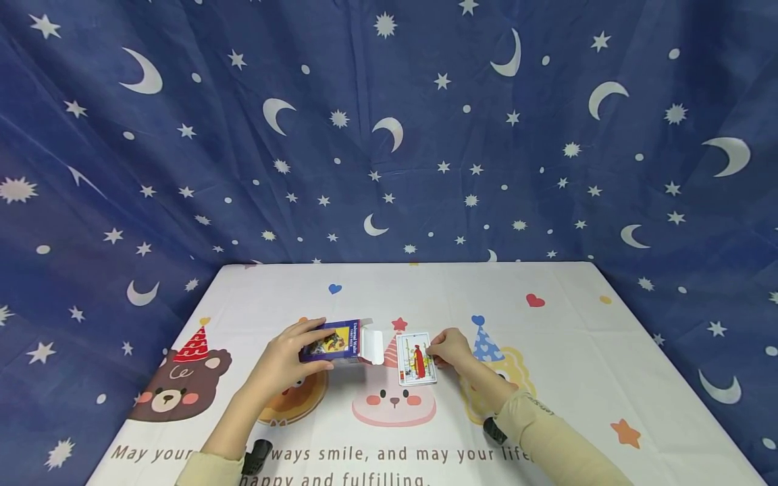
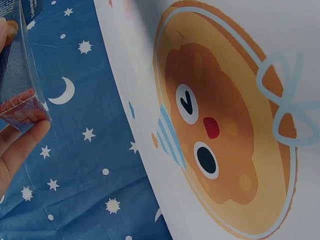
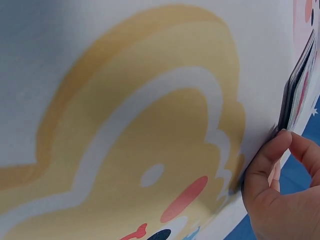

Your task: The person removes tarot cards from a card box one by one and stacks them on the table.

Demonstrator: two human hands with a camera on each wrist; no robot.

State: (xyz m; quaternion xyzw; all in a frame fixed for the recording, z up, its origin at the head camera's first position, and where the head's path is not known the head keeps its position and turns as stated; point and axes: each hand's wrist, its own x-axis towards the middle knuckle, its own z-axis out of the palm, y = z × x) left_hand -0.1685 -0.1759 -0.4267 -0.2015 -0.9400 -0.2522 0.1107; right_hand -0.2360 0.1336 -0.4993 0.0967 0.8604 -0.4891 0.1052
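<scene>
My left hand (image 1: 290, 354) grips a blue and yellow tarot card box (image 1: 335, 339), fingers over its far side and thumb along the near side. The box's white end flap (image 1: 371, 346) hangs unfolded toward the right. In the left wrist view, fingertips (image 2: 37, 132) press the end of the box, which is cut off by the frame. Just right of the flap lies a stack of tarot cards (image 1: 417, 359), the top one face up with a red-robed figure. My right hand (image 1: 452, 349) pinches the stack's right edge; the right wrist view shows thumb and forefinger meeting at the cards (image 3: 295, 95).
A white tablecloth (image 1: 565, 364) with printed cartoon animals, hearts and lettering covers the table. Behind it hangs a blue curtain (image 1: 340, 148) with moons and stars. Dark wrist-camera pieces (image 1: 258, 456) sit at both wrists.
</scene>
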